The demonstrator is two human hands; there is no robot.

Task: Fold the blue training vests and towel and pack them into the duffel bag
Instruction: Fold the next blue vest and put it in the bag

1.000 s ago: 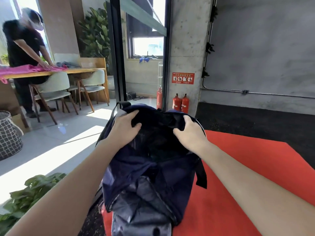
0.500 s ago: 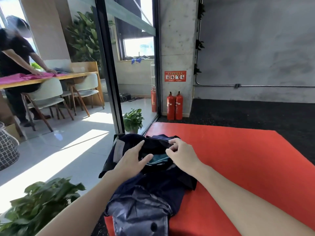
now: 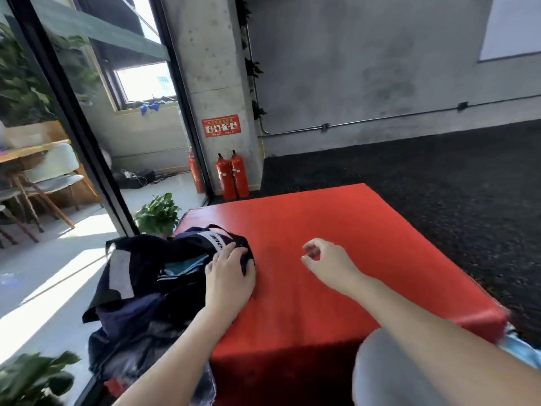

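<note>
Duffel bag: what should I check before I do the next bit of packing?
1. Duffel bag resting on the red mat: ok, at its left edge.
2. Left hand on the bag: ok, pressing flat on its top.
3. Right hand free: ok, loosely curled, holding nothing.
4. Bag mouth open: ok, light blue cloth shows inside.
5. All vests and towel packed: cannot tell.
</note>
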